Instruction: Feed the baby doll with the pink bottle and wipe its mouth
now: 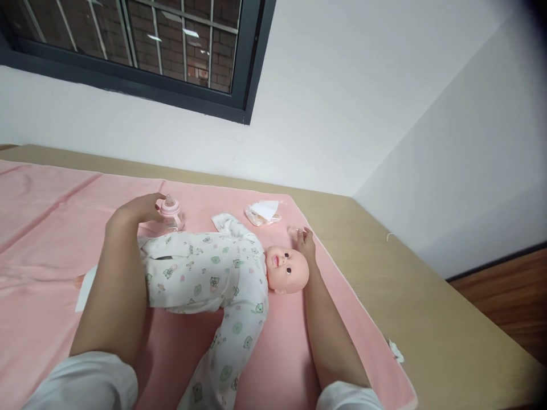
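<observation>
A baby doll (287, 269) in a white sleepsuit (213, 267) with a green bear print lies on its back, head to the right. Beyond its legs a pink baby bottle (171, 213) stands upright with its teat uncovered. My left hand (143, 209) reaches across the doll's lower body, its fingers closed at the bottle's left side. Past the doll's head, my right hand (306, 245) pinches a small clear pinkish cap (294, 231) just above the mat. Part of the doll's lower body is hidden behind my left forearm.
A pink mat (55, 228) covers much of the wooden table (363, 239). A clear plastic packet (262, 212) with something white lies near the mat's far edge. At the right edge is a small white scrap (396, 351). A wall and barred window (192, 51) stand behind.
</observation>
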Tool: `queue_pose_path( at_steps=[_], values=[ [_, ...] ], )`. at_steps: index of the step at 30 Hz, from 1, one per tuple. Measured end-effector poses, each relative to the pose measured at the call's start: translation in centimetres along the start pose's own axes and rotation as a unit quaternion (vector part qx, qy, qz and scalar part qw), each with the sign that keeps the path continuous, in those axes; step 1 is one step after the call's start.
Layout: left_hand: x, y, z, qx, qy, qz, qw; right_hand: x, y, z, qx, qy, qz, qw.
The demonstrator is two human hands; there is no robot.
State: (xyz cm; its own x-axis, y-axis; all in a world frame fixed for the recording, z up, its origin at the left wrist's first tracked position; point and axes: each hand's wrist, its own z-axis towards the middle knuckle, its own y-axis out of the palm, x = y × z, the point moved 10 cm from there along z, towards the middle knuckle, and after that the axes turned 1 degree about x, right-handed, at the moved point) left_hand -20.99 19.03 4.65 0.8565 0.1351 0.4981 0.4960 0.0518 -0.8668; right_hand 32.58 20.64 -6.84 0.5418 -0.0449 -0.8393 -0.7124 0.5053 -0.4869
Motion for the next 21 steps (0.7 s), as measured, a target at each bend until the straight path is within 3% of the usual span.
queue_pose_path(
  at_steps=[3,6,9,11,14,18,21],
  values=[
    [-0.8,-1.3,-1.2,-0.013,-0.049,0.014,0.999,0.1,-0.2,0.0,0.015,-0.004,0.016,1.0],
    [-0.4,-3.6,-2.6,0.038,-0.059,-0.001,0.998,0.2,-0.7,0.1,0.041,-0.005,0.032,0.999],
    [3.1,-5.5,-4.6,0.107,0.026,-0.006,0.994,0.1,-1.8,0.1,0.085,-0.01,0.045,0.995],
    [7.3,-5.0,-6.3,0.112,0.131,-0.005,0.985,-0.5,-2.7,-0.1,0.12,-0.032,0.055,0.991],
    [14.0,-1.4,-8.6,0.052,0.278,-0.015,0.959,-1.7,-3.9,-0.8,0.157,-0.07,0.08,0.982],
    [21.5,6.6,-10.0,-0.094,0.427,-0.004,0.899,-3.4,-3.6,-1.9,0.123,-0.097,0.097,0.983],
    [24.4,11.9,-8.7,-0.208,0.445,-0.014,0.871,-4.6,-2.0,-2.4,0.05,-0.12,0.117,0.985]
  ],
)
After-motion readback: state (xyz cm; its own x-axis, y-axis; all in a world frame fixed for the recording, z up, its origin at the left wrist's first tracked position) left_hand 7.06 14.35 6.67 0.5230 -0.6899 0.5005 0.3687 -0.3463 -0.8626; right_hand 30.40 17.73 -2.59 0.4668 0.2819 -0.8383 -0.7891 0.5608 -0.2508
